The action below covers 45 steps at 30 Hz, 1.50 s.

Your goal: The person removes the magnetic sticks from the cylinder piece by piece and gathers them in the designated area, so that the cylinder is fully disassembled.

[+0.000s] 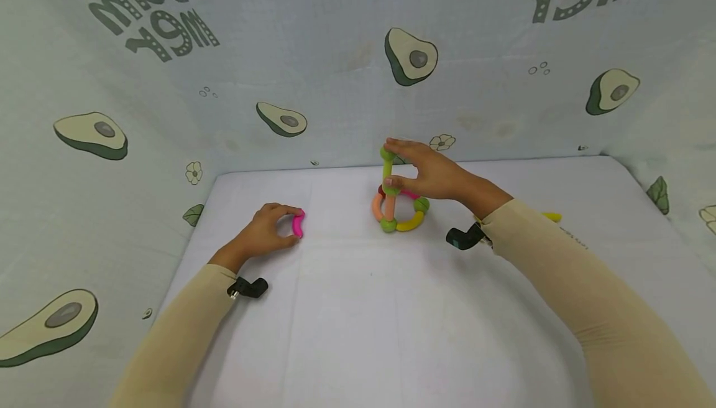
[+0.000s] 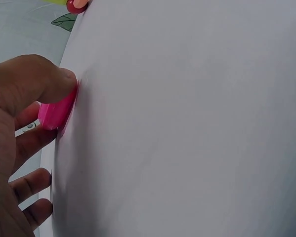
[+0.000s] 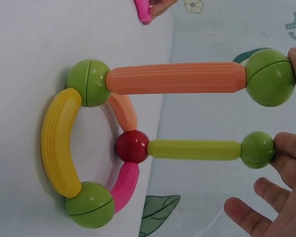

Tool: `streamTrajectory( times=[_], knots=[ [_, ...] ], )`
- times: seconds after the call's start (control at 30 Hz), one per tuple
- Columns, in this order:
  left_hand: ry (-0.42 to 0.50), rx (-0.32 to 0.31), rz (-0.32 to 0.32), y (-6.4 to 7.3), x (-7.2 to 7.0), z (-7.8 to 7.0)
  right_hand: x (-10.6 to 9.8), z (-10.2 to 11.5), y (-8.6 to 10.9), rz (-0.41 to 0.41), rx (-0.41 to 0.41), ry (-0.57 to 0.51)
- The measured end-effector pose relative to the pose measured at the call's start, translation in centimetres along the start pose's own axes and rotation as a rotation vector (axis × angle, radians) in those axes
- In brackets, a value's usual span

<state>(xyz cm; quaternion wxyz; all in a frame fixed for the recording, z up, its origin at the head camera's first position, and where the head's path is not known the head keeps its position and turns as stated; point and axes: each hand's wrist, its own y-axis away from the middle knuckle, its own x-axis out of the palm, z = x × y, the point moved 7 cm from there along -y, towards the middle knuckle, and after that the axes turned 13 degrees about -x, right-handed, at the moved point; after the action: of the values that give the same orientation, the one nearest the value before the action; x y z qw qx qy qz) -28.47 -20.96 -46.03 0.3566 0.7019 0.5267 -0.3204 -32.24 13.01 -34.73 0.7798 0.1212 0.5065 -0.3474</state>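
In the head view my left hand [image 1: 263, 231] pinches a curved pink rod [image 1: 298, 224] between thumb and fingers, at or just above the white table. To its right stands a magnetic ball-and-rod frame. Its base ring joins a curved yellow rod [image 3: 59, 143], a pink one [image 3: 125, 186] and an orange one [image 3: 123, 112] through green balls [image 3: 91, 205] and a red ball [image 3: 133, 146]. A straight orange rod [image 3: 177, 78] and a yellow-green rod [image 3: 194, 149] rise from it, each topped by a green ball. My right hand [image 1: 436, 175] grips these top balls, thumb on the nearer, fingertips on the farther.
A yellow rod [image 1: 552, 216] lies on the table [image 1: 347, 321], partly hidden behind the right sleeve. A cloth backdrop [image 1: 335, 72] printed with avocados rises along the table's far edge and sides.
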Motion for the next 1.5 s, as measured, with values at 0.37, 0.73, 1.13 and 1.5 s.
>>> streamTrajectory(
  times=[0.37,0.73,1.13,1.5],
  knots=[
    [-0.033,0.093,0.026,0.3,-0.4,-1.6,-0.1,0.2,0.1,-0.033,-0.003,0.006],
    [-0.001,0.214,-0.037,0.4,-0.1,-7.0,-0.5,0.6,0.3,-0.102,0.02,-0.03],
    [0.111,0.222,-0.017,0.4,2.7,-12.9,0.2,0.7,2.9,-0.313,0.08,-0.222],
    [0.214,0.296,-0.043,-0.8,5.6,-16.3,3.2,1.0,3.6,-0.287,0.044,-0.359]
  ],
)
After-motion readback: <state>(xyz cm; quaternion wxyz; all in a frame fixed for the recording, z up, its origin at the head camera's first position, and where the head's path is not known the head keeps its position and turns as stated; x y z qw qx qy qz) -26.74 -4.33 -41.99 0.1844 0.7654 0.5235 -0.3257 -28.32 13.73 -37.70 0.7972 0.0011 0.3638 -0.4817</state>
